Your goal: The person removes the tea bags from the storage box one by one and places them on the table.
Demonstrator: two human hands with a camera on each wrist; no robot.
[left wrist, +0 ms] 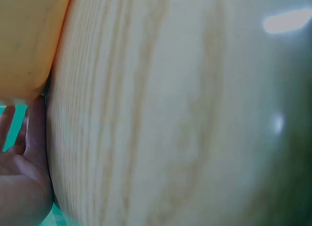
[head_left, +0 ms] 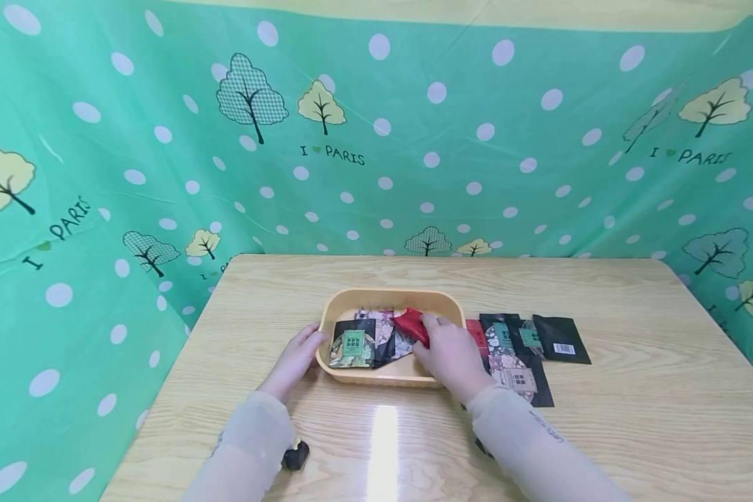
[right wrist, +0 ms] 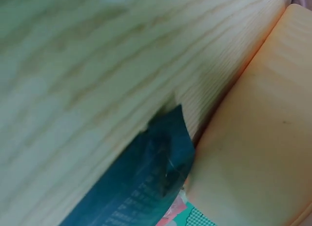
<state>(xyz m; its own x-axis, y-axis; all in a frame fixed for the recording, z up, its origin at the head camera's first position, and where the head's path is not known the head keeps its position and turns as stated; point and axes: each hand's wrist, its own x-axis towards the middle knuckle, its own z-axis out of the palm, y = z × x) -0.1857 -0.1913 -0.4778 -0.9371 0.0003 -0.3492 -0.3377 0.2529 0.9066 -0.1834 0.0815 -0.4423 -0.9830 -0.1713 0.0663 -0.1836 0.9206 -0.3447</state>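
Note:
A cream-yellow plastic basket (head_left: 376,380) stands on the wooden table. Its left end is touched by my left hand (head_left: 295,359), whose fingers (left wrist: 35,128) lie fairly straight against the outer wall in the left wrist view. Over the basket's right part, my right hand (head_left: 452,355) pinches a shiny red packet (head_left: 409,322). Below and left of it, inside the basket, lie several flat packets, among them a black packet with a green label (head_left: 353,343). The right wrist view shows the basket's outer wall (right wrist: 258,123) but not the right fingers.
Right of the basket, several packets lie overlapping, including a black packet with a white barcode (head_left: 562,339) and one with a pink label (head_left: 517,380). A dark packet (right wrist: 141,177) lies close to the basket wall. Behind the table (head_left: 634,335) hangs a green printed cloth (head_left: 376,174).

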